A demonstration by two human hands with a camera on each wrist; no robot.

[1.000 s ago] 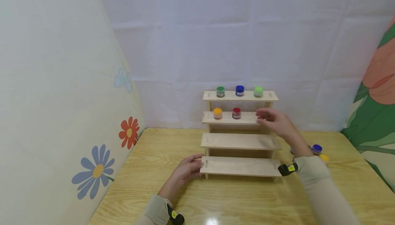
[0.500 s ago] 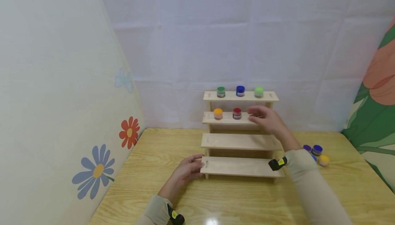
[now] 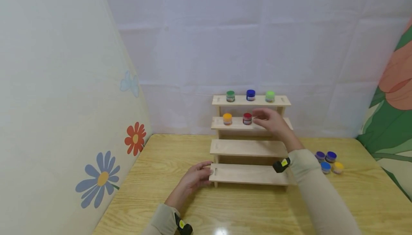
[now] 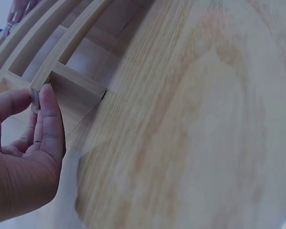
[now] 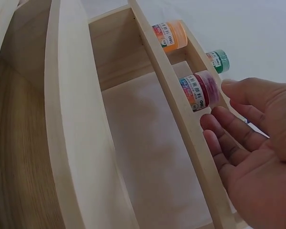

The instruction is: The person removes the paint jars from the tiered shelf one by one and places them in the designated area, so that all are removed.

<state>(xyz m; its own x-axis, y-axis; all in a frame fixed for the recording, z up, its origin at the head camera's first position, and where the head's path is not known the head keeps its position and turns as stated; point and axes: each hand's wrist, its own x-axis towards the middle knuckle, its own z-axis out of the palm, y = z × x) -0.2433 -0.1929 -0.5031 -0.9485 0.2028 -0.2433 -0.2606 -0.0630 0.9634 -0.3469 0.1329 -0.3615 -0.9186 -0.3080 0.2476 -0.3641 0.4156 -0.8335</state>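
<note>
A wooden stepped shelf (image 3: 249, 147) stands on the table. My left hand (image 3: 194, 177) pinches the left end of its lowest board, thumb on one face and fingers on the other, as the left wrist view shows. On the second board from the top sit an orange paint jar (image 3: 227, 119) and a red paint jar (image 3: 247, 118). Just right of the red jar is my right hand (image 3: 269, 121), its fingers loosely bent and holding nothing. In the right wrist view the thumb is close to the red lid (image 5: 210, 89); I cannot tell if it touches.
A dark green jar (image 3: 230, 96), a blue jar (image 3: 250, 95) and a light green jar (image 3: 270, 96) line the top board. Several more jars, one of them yellow (image 3: 338, 167), are grouped on the table (image 3: 363, 192) to the right. A white cloth (image 3: 206, 49) hangs behind.
My right hand has moved left along the second board toward the red jar. The jars on the table at right have come into fuller view. My left hand has stayed put.
</note>
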